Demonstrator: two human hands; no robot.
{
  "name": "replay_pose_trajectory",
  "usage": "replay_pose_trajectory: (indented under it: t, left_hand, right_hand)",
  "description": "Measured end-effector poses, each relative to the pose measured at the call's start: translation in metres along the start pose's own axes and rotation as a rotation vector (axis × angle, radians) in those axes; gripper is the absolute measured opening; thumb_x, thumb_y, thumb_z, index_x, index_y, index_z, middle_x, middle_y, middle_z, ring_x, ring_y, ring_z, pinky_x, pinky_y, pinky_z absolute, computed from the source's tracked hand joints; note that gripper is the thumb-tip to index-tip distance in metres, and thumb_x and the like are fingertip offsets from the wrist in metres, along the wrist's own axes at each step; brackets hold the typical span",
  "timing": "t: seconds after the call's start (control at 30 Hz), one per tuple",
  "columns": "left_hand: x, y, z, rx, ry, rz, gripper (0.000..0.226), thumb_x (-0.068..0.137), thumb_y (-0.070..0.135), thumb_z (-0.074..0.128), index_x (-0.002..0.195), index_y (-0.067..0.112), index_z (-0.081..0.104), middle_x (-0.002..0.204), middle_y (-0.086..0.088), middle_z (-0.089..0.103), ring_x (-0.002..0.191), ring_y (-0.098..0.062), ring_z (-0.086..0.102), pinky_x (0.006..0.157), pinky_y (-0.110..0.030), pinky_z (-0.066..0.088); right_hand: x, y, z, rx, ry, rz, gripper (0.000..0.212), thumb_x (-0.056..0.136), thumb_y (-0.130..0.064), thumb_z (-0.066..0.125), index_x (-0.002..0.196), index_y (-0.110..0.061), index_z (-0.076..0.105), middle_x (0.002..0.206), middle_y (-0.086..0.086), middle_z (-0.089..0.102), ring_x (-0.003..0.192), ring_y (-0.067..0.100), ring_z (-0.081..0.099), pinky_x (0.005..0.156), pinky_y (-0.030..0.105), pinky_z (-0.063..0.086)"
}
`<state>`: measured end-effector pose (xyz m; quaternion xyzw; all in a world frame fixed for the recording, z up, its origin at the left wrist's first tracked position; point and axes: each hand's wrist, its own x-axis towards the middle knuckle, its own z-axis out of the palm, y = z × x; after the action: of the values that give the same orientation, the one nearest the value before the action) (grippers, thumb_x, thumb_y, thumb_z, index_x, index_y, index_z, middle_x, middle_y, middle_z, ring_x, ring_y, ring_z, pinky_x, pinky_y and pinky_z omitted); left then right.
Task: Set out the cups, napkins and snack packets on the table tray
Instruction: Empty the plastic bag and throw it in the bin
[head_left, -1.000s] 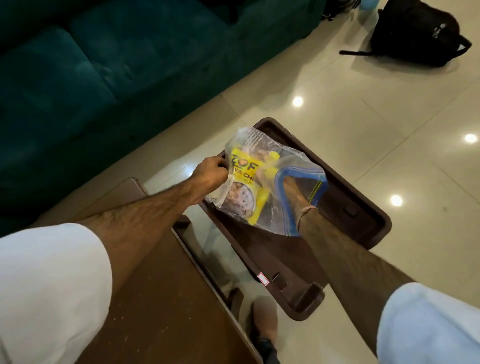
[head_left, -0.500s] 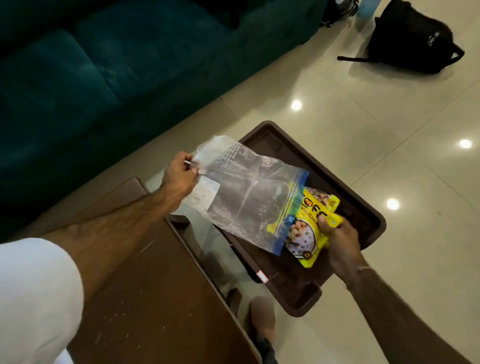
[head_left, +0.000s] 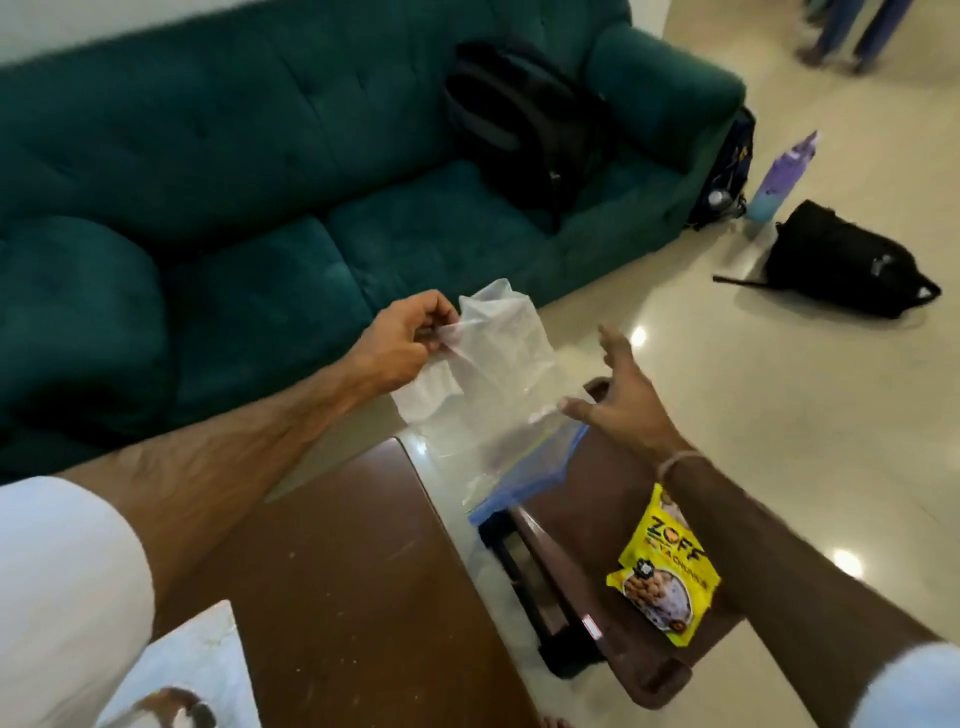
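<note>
At 4 o'clock one snack packet (head_left: 665, 571) lies on your tray (head_left: 644, 670); cups and napkins remain unseen. Your left hand (head_left: 402, 338) pinches the emptied zip bag (head_left: 498, 389); your right hand (head_left: 618, 400) is spread beside it.

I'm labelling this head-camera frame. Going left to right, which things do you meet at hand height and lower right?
Left hand → clear zip bag → right hand → yellow snack packet lying on the brown tray.

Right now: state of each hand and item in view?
left hand: pinching the bag's closed end
right hand: open, empty
zip bag: held up, looks empty, mouth hanging down
snack packet: lying flat on tray, sealed
tray: holds only the packet
</note>
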<state>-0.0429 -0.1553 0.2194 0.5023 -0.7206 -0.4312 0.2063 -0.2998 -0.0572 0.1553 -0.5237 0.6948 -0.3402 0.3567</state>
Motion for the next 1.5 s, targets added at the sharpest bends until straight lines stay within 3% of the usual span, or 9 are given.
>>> replay_pose_trajectory:
  t: [0.13, 0.23, 0.33, 0.53, 0.67, 0.9, 1.13, 1.37, 1.5]
  left_hand:
    - [-0.035, 0.053, -0.082, 0.031, 0.072, 0.071, 0.039, 0.081, -0.023, 0.05, 0.094, 0.012, 0.062, 0.1, -0.004, 0.065, 0.095, -0.018, 0.065, 0.085, -0.028, 0.059]
    - [-0.082, 0.088, -0.163, 0.056, 0.183, 0.13, 0.037, 0.081, -0.021, 0.052, 0.093, 0.013, 0.063, 0.098, -0.003, 0.066, 0.095, -0.016, 0.063, 0.082, -0.026, 0.055]
    - [-0.133, 0.113, -0.244, 0.031, 0.374, 0.193, 0.027, 0.083, -0.006, 0.065, 0.097, 0.017, 0.066, 0.095, 0.001, 0.07, 0.087, -0.009, 0.065, 0.076, -0.021, 0.053]
    - [-0.256, 0.126, -0.383, -0.215, 0.797, 0.134, 0.063, 0.069, 0.051, 0.081, 0.121, 0.028, 0.055, 0.121, 0.006, 0.064, 0.105, -0.012, 0.062, 0.086, -0.031, 0.053]
    - [-0.331, 0.108, -0.436, -0.51, 0.711, -0.07, 0.098, 0.055, 0.074, 0.07, 0.137, 0.027, 0.044, 0.131, -0.002, 0.059, 0.112, -0.02, 0.058, 0.082, -0.04, 0.046]
    - [-0.435, 0.088, -0.485, -0.724, 0.504, -0.157, 0.067, 0.074, 0.058, 0.074, 0.122, 0.012, 0.066, 0.114, -0.016, 0.072, 0.102, -0.033, 0.069, 0.084, -0.043, 0.055]
    - [-0.521, 0.046, -0.515, -0.805, 1.251, -0.107, 0.04, 0.084, 0.005, 0.066, 0.117, 0.025, 0.056, 0.087, -0.009, 0.075, 0.062, -0.019, 0.069, 0.057, -0.033, 0.057]
    - [-0.626, -0.003, -0.511, -0.459, 1.322, -0.239, 0.046, 0.083, 0.004, 0.068, 0.121, 0.027, 0.055, 0.116, -0.01, 0.065, 0.086, -0.017, 0.07, 0.057, -0.02, 0.054]
    - [-0.687, -0.023, -0.517, 0.266, 1.32, -0.585, 0.076, 0.072, 0.038, 0.085, 0.137, 0.028, 0.046, 0.149, -0.001, 0.029, 0.137, -0.021, 0.035, 0.109, -0.04, 0.033]
  right_hand:
    - [0.028, -0.115, -0.003, -0.128, -0.254, -0.078, 0.104, 0.07, -0.018, 0.086, 0.153, -0.023, 0.023, 0.135, 0.008, 0.058, 0.123, 0.026, 0.056, 0.106, 0.037, 0.043]
    - [0.018, -0.205, -0.002, -0.029, -0.306, -0.137, 0.046, 0.074, -0.008, 0.081, 0.117, -0.011, 0.065, 0.108, 0.016, 0.072, 0.097, 0.03, 0.068, 0.095, 0.042, 0.053]
    - [-0.006, -0.288, 0.001, 0.17, -0.408, -0.189, 0.012, 0.082, -0.006, 0.074, 0.093, -0.002, 0.072, 0.094, 0.016, 0.07, 0.086, 0.024, 0.065, 0.084, 0.037, 0.053]
    - [-0.078, -0.464, 0.03, 0.503, -0.661, -0.347, 0.022, 0.083, -0.012, 0.066, 0.101, 0.002, 0.065, 0.119, 0.023, 0.069, 0.105, 0.039, 0.068, 0.088, 0.042, 0.059]
    - [-0.126, -0.561, 0.059, 0.639, -0.746, -0.502, 0.01, 0.084, -0.014, 0.069, 0.087, -0.009, 0.061, 0.107, 0.019, 0.073, 0.103, 0.034, 0.07, 0.081, 0.039, 0.06]
    - [-0.189, -0.661, 0.136, 0.792, -0.975, -0.465, 0.046, 0.079, 0.007, 0.066, 0.121, -0.01, 0.057, 0.117, 0.028, 0.067, 0.107, 0.041, 0.067, 0.085, 0.05, 0.058]
    - [-0.225, -0.688, 0.231, 0.416, -0.618, -0.645, 0.077, 0.088, 0.003, 0.063, 0.135, -0.052, 0.034, 0.093, 0.022, 0.074, 0.067, 0.035, 0.069, 0.068, 0.052, 0.061]
    - [-0.261, -0.713, 0.33, -0.133, -0.672, -0.973, 0.026, 0.083, -0.029, 0.076, 0.107, -0.035, 0.069, 0.097, -0.006, 0.068, 0.08, 0.008, 0.065, 0.076, 0.023, 0.054]
    - [-0.3, -0.738, 0.38, -0.255, -0.805, -1.11, 0.018, 0.076, -0.016, 0.081, 0.088, -0.028, 0.075, 0.066, -0.013, 0.059, 0.058, -0.008, 0.055, 0.069, 0.014, 0.041]
